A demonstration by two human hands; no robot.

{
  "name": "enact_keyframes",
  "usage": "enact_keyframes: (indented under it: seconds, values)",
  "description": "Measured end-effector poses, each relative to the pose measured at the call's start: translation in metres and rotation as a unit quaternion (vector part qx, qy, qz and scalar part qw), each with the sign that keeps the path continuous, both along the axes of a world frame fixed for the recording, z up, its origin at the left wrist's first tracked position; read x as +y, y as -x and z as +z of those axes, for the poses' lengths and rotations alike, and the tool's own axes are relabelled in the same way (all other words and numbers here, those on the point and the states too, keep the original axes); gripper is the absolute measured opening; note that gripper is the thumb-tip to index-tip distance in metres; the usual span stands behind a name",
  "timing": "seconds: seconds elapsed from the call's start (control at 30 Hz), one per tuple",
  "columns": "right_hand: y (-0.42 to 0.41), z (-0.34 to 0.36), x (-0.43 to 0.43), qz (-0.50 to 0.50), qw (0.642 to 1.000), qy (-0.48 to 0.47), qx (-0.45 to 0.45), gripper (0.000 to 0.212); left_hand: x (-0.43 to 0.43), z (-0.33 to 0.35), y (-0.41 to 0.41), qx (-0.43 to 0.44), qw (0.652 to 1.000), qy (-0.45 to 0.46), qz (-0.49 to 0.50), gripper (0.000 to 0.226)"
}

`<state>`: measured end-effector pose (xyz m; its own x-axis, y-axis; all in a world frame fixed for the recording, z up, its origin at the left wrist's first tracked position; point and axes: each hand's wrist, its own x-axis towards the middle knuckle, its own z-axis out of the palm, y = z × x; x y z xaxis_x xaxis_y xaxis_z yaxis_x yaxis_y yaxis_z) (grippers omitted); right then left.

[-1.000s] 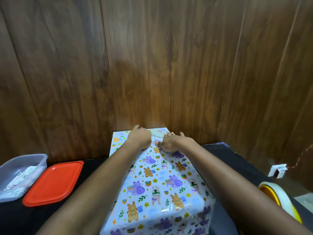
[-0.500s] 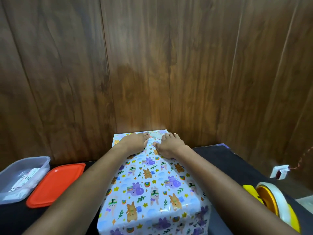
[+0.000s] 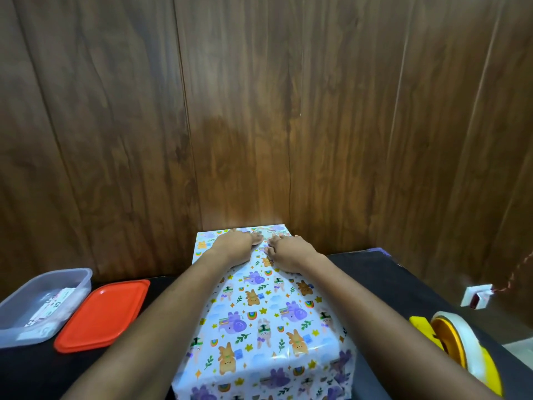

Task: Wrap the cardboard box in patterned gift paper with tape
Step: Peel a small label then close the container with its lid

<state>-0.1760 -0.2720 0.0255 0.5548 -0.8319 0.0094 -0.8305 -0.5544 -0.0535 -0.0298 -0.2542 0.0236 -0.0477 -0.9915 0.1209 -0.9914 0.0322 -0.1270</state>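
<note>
The paper (image 3: 259,321) is glossy and smooth. Left of it, a smooth red plastic lid (image 3: 101,316) and translucent plastic tub (image 3: 17,316); behind it, a wood-grain wall (image 3: 259,111).

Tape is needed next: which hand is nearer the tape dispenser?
Right. The right hand rests on the wrapped box, left of the tape dispenser; the left hand lies farther left.

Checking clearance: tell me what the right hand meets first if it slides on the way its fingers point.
Probably the fingertips of the left hand, close ahead on the gift-wrapped box, though depth is unclear.
</note>
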Motion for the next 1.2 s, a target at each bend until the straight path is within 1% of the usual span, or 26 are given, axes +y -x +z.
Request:
enact_keyframes:
  seconds: [0.07, 0.13, 0.17, 0.2, 0.23, 0.3, 0.37, 0.4, 0.43, 0.5, 0.53, 0.67, 0.8, 0.87, 0.9, 0.97, 1.03, 1.07, 1.1, 1.13, 1.2]
  values:
    - [0.001, 0.001, 0.001, -0.019, 0.999, 0.014, -0.027, 0.039, 0.002, -0.001, 0.004, -0.031, 0.999, 0.023, 0.025, 0.046]
    - [0.004, 0.005, 0.000, -0.035, 0.997, 0.019, -0.065, 0.033, 0.006, -0.003, 0.004, -0.059, 0.995, 0.072, 0.036, 0.038]
    - [0.007, 0.008, 0.000, -0.042, 0.994, 0.014, -0.099, 0.032, 0.010, -0.002, 0.003, -0.064, 0.993, 0.089, 0.037, 0.032]
    - [0.009, 0.009, 0.000, -0.049, 0.988, 0.004, -0.149, 0.032, 0.013, 0.000, 0.000, -0.040, 0.994, 0.096, 0.041, 0.028]
    - [0.011, 0.012, 0.002, -0.060, 0.976, -0.015, -0.208, 0.033, 0.016, 0.004, -0.002, 0.005, 0.994, 0.098, 0.047, 0.026]
    - [0.016, 0.015, 0.009, -0.081, 0.944, -0.045, -0.316, 0.034, 0.030, 0.013, -0.007, 0.134, 0.984, 0.104, 0.061, 0.026]
    - [0.017, 0.017, 0.018, -0.094, 0.909, -0.073, -0.399, 0.027, 0.051, 0.020, -0.013, 0.266, 0.955, 0.111, 0.066, 0.025]
    - [0.016, 0.017, 0.024, -0.100, 0.885, -0.097, -0.444, 0.024, 0.061, 0.021, -0.018, 0.318, 0.939, 0.114, 0.065, 0.024]
    - [0.014, 0.019, 0.033, -0.104, 0.856, -0.129, -0.491, 0.025, 0.072, 0.023, -0.022, 0.353, 0.926, 0.114, 0.063, 0.023]
    - [0.008, 0.025, 0.060, -0.091, 0.797, -0.198, -0.563, 0.033, 0.103, 0.024, -0.033, 0.411, 0.900, 0.129, 0.061, 0.021]
    - [0.003, 0.028, 0.072, -0.082, 0.782, -0.217, -0.578, 0.034, 0.115, 0.025, -0.039, 0.441, 0.884, 0.141, 0.059, 0.021]
    - [-0.031, 0.035, 0.122, -0.046, 0.771, -0.263, -0.578, 0.034, 0.177, 0.022, -0.077, 0.524, 0.829, 0.176, 0.089, 0.026]
    - [-0.083, 0.030, 0.155, -0.015, 0.755, -0.312, -0.576, 0.031, 0.224, 0.015, -0.125, 0.537, 0.800, 0.226, 0.141, 0.032]
    - [-0.116, 0.022, 0.168, -0.012, 0.764, -0.321, -0.560, 0.031, 0.242, 0.005, -0.149, 0.549, 0.784, 0.238, 0.164, 0.033]
    - [-0.132, 0.016, 0.170, -0.014, 0.775, -0.319, -0.545, 0.031, 0.248, -0.001, -0.159, 0.547, 0.783, 0.236, 0.177, 0.034]
    - [-0.162, 0.001, 0.171, -0.026, 0.808, -0.314, -0.498, 0.029, 0.254, -0.018, -0.173, 0.520, 0.804, 0.207, 0.199, 0.032]
    - [-0.191, -0.018, 0.169, -0.057, 0.846, -0.307, -0.432, 0.027, 0.252, -0.038, -0.185, 0.454, 0.847, 0.157, 0.226, 0.022]
    - [-0.203, -0.027, 0.170, -0.079, 0.858, -0.301, -0.409, 0.022, 0.252, -0.048, -0.188, 0.415, 0.871, 0.125, 0.232, 0.024]
    - [-0.213, -0.037, 0.170, -0.097, 0.866, -0.296, -0.392, 0.013, 0.251, -0.057, -0.189, 0.380, 0.892, 0.091, 0.229, 0.029]
    - [-0.220, -0.045, 0.171, -0.119, 0.864, -0.298, -0.387, 0.016, 0.250, -0.065, -0.189, 0.357, 0.906, 0.059, 0.220, 0.035]
    - [-0.232, -0.059, 0.171, -0.163, 0.852, -0.305, -0.394, 0.030, 0.248, -0.076, -0.188, 0.339, 0.920, 0.013, 0.195, 0.041]
